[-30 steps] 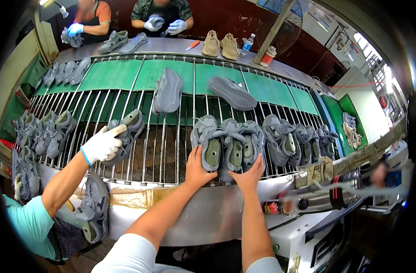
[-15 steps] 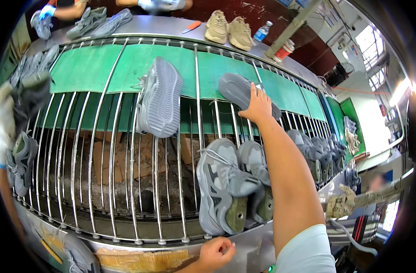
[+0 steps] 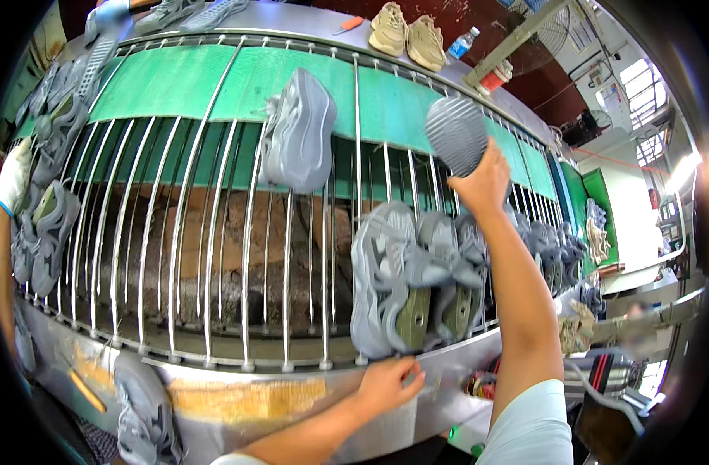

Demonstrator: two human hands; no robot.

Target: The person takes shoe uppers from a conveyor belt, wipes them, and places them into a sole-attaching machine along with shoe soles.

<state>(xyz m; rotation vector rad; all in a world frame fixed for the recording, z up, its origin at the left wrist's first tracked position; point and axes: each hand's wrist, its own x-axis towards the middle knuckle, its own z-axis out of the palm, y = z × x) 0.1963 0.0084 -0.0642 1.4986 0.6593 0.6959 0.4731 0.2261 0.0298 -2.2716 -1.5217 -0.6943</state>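
Observation:
My right hand (image 3: 485, 180) is raised over the far side of the metal roller rack (image 3: 247, 294), gripping a grey shoe (image 3: 457, 133). The shoe's ribbed sole faces me, and the fingers behind it are partly hidden. Down at the rack's near edge, my left hand (image 3: 393, 381) is loosely curled with nothing visible in it. Just above that hand, a grey lace-up shoe (image 3: 379, 279) with an olive heel lining stands beside more of the same kind. Another grey shoe (image 3: 302, 132) lies tipped, sole toward me, partly over the green belt (image 3: 176, 85).
A co-worker's white-gloved hand (image 3: 15, 174) is among grey shoes (image 3: 54, 221) at the far left. Beige shoes (image 3: 407, 35), a bottle (image 3: 464, 42) and an orange-handled tool (image 3: 348, 25) rest on the far ledge. A single shoe (image 3: 145, 411) sits at the near left.
My right hand has moved right and lifted the grey shoe off the rack, turning its sole toward me. My left hand is farther right. The tipped shoe shows its sole at a different angle.

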